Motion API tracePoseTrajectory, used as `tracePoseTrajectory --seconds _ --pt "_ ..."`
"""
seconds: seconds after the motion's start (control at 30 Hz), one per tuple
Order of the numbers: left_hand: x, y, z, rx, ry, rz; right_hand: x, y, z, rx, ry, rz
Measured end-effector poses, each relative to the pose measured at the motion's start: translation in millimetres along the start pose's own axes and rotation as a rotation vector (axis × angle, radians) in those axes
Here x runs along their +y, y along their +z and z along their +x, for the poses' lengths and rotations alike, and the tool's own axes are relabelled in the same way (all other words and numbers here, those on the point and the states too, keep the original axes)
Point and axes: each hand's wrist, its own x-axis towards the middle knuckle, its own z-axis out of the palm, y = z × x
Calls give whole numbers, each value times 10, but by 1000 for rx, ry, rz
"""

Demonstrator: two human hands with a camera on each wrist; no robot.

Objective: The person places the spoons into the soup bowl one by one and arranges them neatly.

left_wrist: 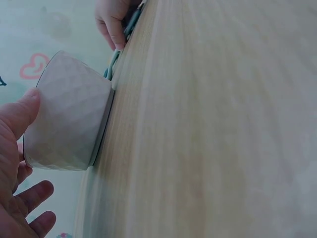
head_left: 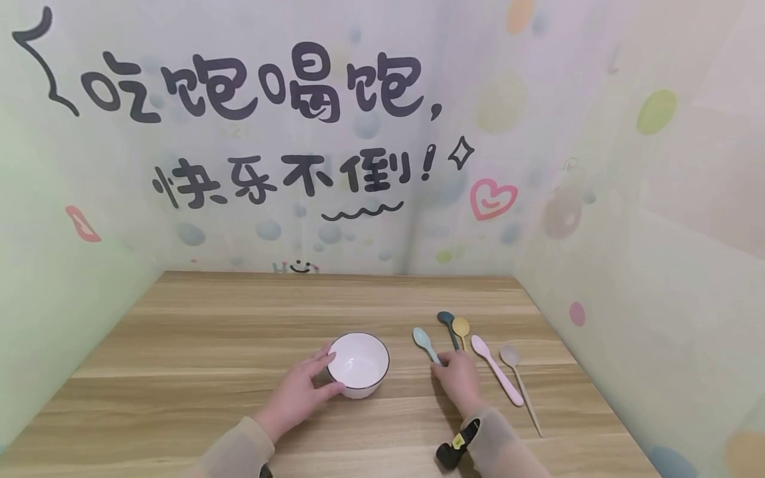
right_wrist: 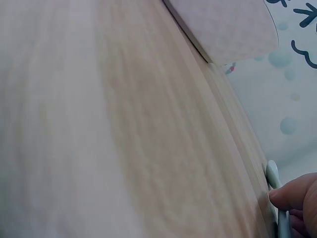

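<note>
A white bowl (head_left: 358, 362) with a dark rim stands upright on the table. My left hand (head_left: 299, 392) holds its left side, the thumb at the front and the index finger at the rim; the left wrist view shows the bowl's quilted outer wall (left_wrist: 74, 116) and the other fingers spread below. To the right, my right hand (head_left: 459, 380) pinches the handle of a light blue spoon (head_left: 422, 338), whose head points away from me. The right wrist view shows the thumb on that spoon (right_wrist: 272, 173), close to the tabletop; the handle's end is hidden by the hand.
Beyond the right hand lie a dark blue spoon (head_left: 446, 318) and a yellow spoon (head_left: 461, 326), handles partly hidden. Right of it are a pink spoon (head_left: 497, 368) and a beige spoon (head_left: 522, 382). Printed walls (head_left: 358, 252) border the wooden table (head_left: 179, 372) at back and sides.
</note>
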Motion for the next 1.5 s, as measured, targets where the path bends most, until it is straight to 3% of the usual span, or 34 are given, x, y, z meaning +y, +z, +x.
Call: tracePoseTrajectory --seconds 0.57,1.5 --pt "-20 -5 -1 -4 -1 -6 9 72 -58 76 -6 18" --pt "-21 2 -7 -2 -6 -5 60 73 -45 93 -18 77"
